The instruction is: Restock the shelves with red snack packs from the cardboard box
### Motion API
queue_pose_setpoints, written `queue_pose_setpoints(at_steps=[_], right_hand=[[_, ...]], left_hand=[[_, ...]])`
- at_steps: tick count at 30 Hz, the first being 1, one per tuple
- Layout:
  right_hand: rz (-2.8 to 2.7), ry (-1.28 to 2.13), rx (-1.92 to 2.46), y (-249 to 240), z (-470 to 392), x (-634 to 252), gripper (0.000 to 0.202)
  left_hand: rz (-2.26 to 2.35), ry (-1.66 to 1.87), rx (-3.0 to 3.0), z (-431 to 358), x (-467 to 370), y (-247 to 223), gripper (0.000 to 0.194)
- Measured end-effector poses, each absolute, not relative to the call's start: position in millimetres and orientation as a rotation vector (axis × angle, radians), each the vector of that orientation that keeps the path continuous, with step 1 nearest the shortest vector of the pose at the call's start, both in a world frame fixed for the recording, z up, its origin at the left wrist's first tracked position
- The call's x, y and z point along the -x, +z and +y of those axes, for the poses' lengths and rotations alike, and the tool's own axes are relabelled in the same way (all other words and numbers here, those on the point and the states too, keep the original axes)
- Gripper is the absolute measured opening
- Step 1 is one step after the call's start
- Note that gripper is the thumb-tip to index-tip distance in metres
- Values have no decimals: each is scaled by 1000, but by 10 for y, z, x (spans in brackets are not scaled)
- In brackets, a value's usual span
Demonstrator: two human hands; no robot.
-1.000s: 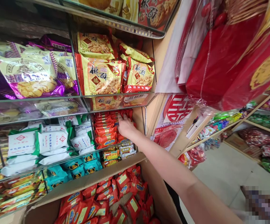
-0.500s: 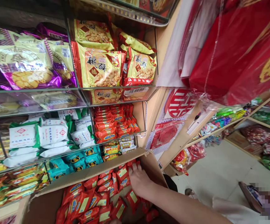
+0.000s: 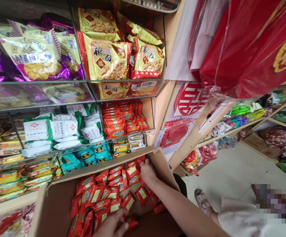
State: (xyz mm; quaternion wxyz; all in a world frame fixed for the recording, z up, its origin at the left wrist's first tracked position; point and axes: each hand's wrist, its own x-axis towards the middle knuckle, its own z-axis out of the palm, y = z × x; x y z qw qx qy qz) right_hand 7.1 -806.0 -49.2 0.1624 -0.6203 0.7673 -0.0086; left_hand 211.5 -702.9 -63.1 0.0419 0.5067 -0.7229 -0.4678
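Observation:
An open cardboard box [image 3: 56, 194] holds many small red snack packets [image 3: 95, 194], some with pale yellow labels. My right hand [image 3: 148, 172] reaches into the far right corner of the box. Its fingers curl down on a red packet there, and the fingertips are partly hidden. At the bottom, my left hand [image 3: 113, 224] hovers low over the near packets, fingers loosely bent and thumb apart. Just beyond its thumb lies another red packet, and nothing shows clearly in its grasp.
Behind the box, glass-fronted shelves hold yellow walnut biscuit bags [image 3: 108, 59], white packets [image 3: 64, 128], teal packets [image 3: 87, 157] and stacked red packets [image 3: 114, 120]. Red plastic-wrapped goods [image 3: 231, 56] hang at upper right. A person's sandalled foot [image 3: 202, 199] is on the floor at right.
My left hand has come into view at the bottom of the box. My right hand stays in the far corner, its fingers now more curled. The view has shifted slightly.

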Motion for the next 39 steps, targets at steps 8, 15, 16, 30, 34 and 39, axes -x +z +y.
queue_pose_setpoints(at_steps=[8,15,16,30,34,39], right_hand=[[1740,-447,1801,174,-7485,-98,25],[1483,-1008,1469,350,-7318,-246,28],[1511,-1077,1416,321,-7325,-261,30],[1626,-1303,1430,238,-7271,-421,30],[1569,-1376,1471,268,-7278,-409,22],[1481,-1432,1523,348,-7268,-398,18]], left_hand=[[-1924,-1251,-1420,-7182,-1938,-55,65],[-1263,-1407,-1337,-7209,-1688,147,40],[-1106,-1440,-1315,-7200,-1647,188,40],[-1299,-932,-1576,-7219,-1683,390,33],[-1379,-879,-1608,-7180,-1743,419,32],[-1296,-846,-1577,-7086,-1764,356,33]])
